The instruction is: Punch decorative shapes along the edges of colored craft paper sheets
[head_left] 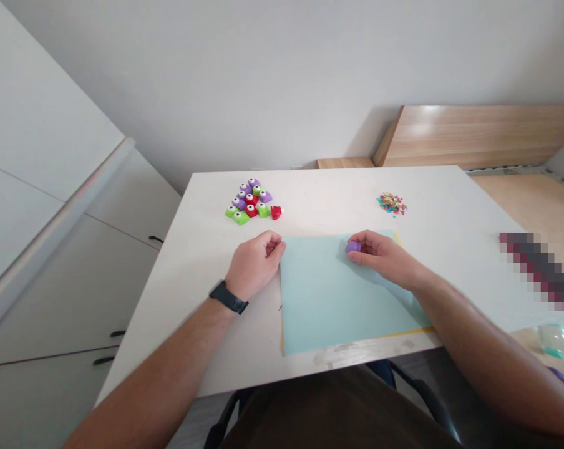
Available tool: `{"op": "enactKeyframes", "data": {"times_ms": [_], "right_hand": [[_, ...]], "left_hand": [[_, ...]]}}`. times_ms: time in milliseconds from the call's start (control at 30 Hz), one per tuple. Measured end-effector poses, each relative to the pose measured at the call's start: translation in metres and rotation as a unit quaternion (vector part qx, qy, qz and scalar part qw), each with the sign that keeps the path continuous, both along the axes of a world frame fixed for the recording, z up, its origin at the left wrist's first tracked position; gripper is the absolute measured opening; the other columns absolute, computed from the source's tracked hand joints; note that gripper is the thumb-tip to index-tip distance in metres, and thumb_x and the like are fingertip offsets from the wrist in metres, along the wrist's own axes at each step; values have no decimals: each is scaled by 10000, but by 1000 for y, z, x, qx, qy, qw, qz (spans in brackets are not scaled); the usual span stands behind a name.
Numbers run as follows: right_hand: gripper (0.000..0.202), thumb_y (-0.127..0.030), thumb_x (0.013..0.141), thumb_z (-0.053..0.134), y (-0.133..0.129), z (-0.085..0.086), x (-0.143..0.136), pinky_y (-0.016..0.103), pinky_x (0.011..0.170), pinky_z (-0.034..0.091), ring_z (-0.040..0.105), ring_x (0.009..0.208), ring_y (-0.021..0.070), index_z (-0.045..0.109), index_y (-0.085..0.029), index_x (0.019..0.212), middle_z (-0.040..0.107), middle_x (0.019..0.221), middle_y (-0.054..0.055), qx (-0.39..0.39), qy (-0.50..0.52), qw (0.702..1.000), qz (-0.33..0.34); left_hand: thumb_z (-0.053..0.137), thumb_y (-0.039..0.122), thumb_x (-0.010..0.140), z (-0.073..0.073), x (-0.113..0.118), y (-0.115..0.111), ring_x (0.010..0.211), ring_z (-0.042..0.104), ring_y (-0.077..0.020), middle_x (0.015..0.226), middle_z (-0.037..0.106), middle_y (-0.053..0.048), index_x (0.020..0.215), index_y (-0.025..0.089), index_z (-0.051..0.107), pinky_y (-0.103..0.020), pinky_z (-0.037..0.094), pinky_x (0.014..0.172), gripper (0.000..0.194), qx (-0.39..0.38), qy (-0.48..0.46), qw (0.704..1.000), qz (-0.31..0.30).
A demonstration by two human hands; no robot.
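A light blue sheet (333, 299) lies on the white table, with yellow edges showing from under it. My right hand (380, 254) is over the upper right of the sheet, its fingers closed around a small purple piece (353, 247). At the sheet's upper left corner rests my left hand (256, 262), fingers curled, with thumb and fingertips together at the corner. Beyond it stands a group of purple, green and red pieces with white eye-like tops (249, 199). One red piece (276, 212) lies tipped at the group's right end.
A small pile of multicoloured bits (392, 203) is at the back right of the table (319, 199). White cabinets (76, 262) stand to the left. A wooden headboard (478, 134) is behind at right, and a clear container (552, 338) sits at the lower right.
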State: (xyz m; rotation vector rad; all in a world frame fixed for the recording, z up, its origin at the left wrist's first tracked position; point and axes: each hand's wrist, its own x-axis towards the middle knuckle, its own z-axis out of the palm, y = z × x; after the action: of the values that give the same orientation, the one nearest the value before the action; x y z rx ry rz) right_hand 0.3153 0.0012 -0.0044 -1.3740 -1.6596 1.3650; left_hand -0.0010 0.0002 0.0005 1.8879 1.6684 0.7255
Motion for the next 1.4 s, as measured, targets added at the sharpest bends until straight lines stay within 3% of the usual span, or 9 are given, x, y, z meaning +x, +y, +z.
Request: {"op": "enactKeyframes", "data": {"times_ms": [267, 367, 533, 633, 733, 900, 1000, 1167, 1400], "right_hand": [[391, -480, 817, 783, -1, 6, 19, 323, 685, 491, 570, 777, 161, 678, -202, 1071, 664, 885, 24, 8, 4, 1000, -7], [381, -465, 827, 780, 0, 27, 14, 333, 695, 503, 580, 797, 169, 684, -204, 1088, 684, 919, 42, 39, 10, 999, -11], [415, -391, 807, 815, 12, 76, -17, 336, 734, 525, 622, 860, 174, 676, -229, 1163, 708, 1020, 51, 90, 86, 992, -32], [420, -378, 793, 821, 23, 90, -44, 323, 700, 528, 627, 857, 171, 679, -234, 1161, 707, 1023, 43, 110, 118, 987, -17], [403, -348, 762, 840, 34, 79, -65, 321, 707, 533, 621, 827, 154, 672, -232, 1110, 699, 987, 23, 89, 145, 986, 1], [414, -320, 757, 832, 48, 30, -77, 319, 720, 532, 633, 822, 148, 644, -211, 1109, 701, 983, 25, 55, 135, 989, 18], [417, -327, 812, 784, 51, 12, -77, 328, 758, 522, 647, 875, 164, 634, -203, 1179, 721, 1041, 47, 102, 88, 991, 14], [395, -347, 876, 726, 48, 6, -79, 361, 837, 491, 651, 998, 203, 651, -234, 1246, 729, 1150, 51, 183, -28, 981, 59], [376, -332, 907, 696, 45, 1, -82, 399, 990, 477, 650, 1079, 208, 635, -237, 1266, 719, 1159, 47, 197, -34, 975, 95]], "left_hand": [[578, 451, 926, -3, 15, 2, 824, 706, -192, 901, 766, -12, 943, 232, 685, -307, 528, 794, 244, -18, -65, 998, -13], [584, 469, 922, 0, 18, 5, 816, 703, -194, 902, 763, -19, 952, 224, 688, -309, 535, 778, 268, -34, -84, 996, -24], [588, 480, 912, 8, 22, 14, 776, 691, -196, 863, 752, -26, 954, 223, 687, -307, 533, 711, 278, -54, -92, 993, -59], [602, 468, 900, 7, 24, 20, 748, 688, -191, 839, 748, -24, 938, 218, 685, -307, 531, 696, 266, -66, -96, 991, -64], [607, 465, 900, 1, 24, 21, 751, 700, -192, 851, 750, -31, 954, 206, 675, -306, 534, 686, 273, -85, -128, 986, -61], [627, 464, 907, -9, 21, 13, 784, 714, -195, 894, 756, -47, 996, 189, 667, -310, 551, 691, 292, -100, -179, 977, -55], [652, 449, 898, -12, 20, 10, 801, 714, -195, 909, 761, -50, 1006, 186, 680, -315, 562, 707, 285, -102, -189, 975, -52], [664, 421, 898, -13, 19, 9, 816, 715, -192, 929, 769, -49, 1025, 189, 692, -316, 570, 722, 265, -104, -208, 971, -55], [674, 428, 896, -15, 19, 9, 773, 702, -176, 906, 766, -42, 1019, 188, 706, -303, 569, 701, 272, -108, -231, 965, -52]]}}
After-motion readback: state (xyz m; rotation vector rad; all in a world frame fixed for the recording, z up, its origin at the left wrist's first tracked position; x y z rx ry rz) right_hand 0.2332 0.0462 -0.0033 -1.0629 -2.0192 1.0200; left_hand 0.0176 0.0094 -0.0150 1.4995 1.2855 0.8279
